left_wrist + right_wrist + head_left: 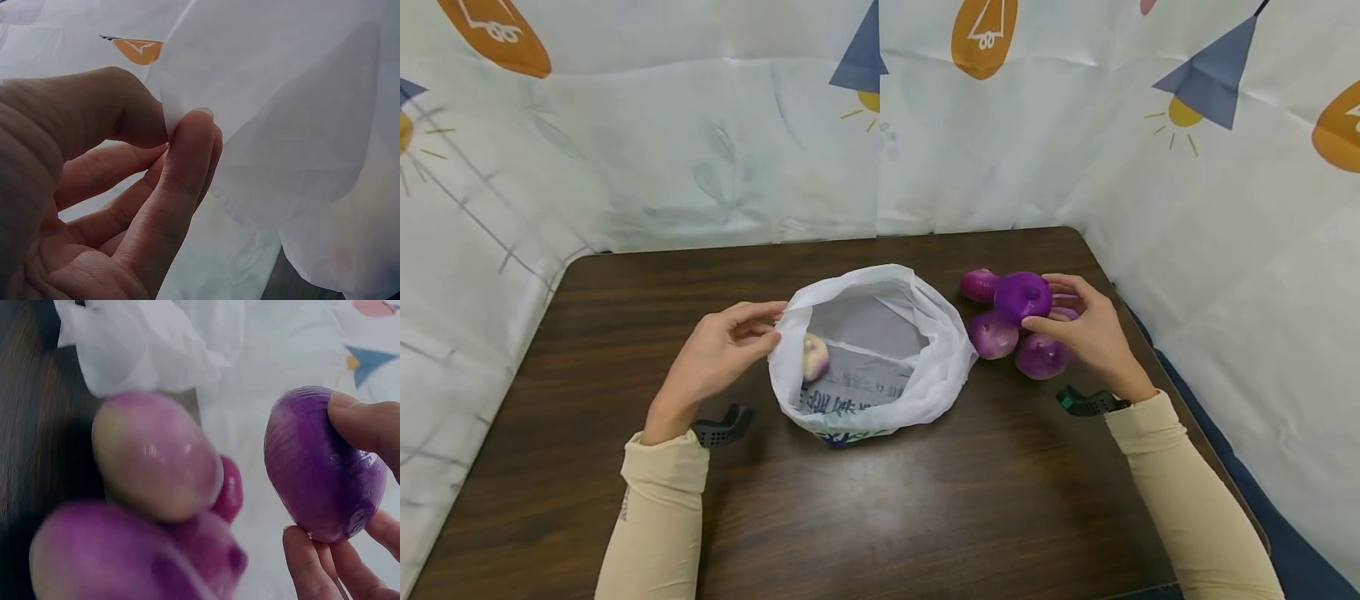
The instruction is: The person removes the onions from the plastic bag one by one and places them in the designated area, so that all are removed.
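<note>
- My left hand [718, 350] pinches the rim of the white plastic bag [880, 350] between thumb and forefinger. The film is thin and smooth, so it can slip out of the pinch, and then the mouth of the bag may fall shut.
- My right hand [1086, 329] grips one purple onion [1022, 296] with the fingertips only, lifted above the pile. Its skin looks glossy, so I judge that it can slide out and drop on the bench [865, 517].
- The other onions [992, 333] lie close together just right of the bag, near the far right corner. If the held onion falls on them, one may roll off the edge.
- One pale onion [815, 357] already lies inside the bag, near my left fingers. A hard drop onto it could bruise both.
- The bag stands only by its own folds, so a push from my right hand could tip it.
</note>
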Available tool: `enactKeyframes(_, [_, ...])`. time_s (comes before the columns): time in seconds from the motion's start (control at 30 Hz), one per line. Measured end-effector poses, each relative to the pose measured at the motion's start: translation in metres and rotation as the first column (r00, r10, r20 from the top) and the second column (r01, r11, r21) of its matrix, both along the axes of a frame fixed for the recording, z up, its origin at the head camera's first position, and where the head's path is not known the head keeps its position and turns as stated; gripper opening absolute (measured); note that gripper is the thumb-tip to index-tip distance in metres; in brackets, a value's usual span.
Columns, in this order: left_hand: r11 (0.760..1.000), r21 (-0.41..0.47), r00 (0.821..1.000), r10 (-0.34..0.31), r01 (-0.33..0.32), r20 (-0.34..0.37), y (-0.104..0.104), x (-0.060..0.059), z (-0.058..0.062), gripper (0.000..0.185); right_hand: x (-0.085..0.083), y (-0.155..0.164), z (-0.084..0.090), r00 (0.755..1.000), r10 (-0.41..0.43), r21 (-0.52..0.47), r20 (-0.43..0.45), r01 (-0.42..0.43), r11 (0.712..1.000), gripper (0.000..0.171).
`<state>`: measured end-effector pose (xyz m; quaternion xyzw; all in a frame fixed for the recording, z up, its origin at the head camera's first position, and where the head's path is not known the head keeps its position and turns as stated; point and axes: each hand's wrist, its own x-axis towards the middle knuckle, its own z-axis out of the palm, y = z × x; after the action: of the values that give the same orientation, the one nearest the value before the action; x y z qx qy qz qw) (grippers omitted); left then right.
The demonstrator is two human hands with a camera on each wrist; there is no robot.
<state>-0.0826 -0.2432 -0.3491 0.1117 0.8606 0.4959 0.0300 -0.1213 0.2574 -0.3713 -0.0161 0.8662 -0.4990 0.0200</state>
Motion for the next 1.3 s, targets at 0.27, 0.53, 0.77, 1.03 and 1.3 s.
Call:
enactKeyframes(0.27, [1.000,0.003,1.000,0.002,-0.002,-0.001,0.000,0.001,-0.001,0.041,0.005,0.028,-0.007,0.998,-0.065,0.046,-0.016,0.066,0.997,0.069])
enactKeyframes(0.53, [1.000,0.011,1.000,0.001,-0.001,0.000,0.000,0.001,-0.002,0.041,0.009,0.050,-0.015,0.994,-0.105,0.064,-0.020,0.106,0.992,0.069])
enactKeyframes(0.77, [1.000,0.005,1.000,0.002,-0.002,-0.007,0.001,0.000,-0.002,0.040,0.013,0.069,-0.025,0.988,-0.150,0.066,-0.019,0.151,0.986,0.068])
enactKeyframes(1.03, [1.000,0.007,1.000,-0.003,0.004,-0.006,0.001,0.000,-0.002,0.041,0.020,0.087,-0.036,0.982,-0.188,0.084,-0.009,0.188,0.979,0.068])
enactKeyframes(1.3, [1.000,0.008,1.000,-0.007,0.007,0.007,0.003,-0.002,-0.004,0.041,0.024,0.100,-0.046,0.980,-0.196,0.167,0.034,0.188,0.968,0.075])
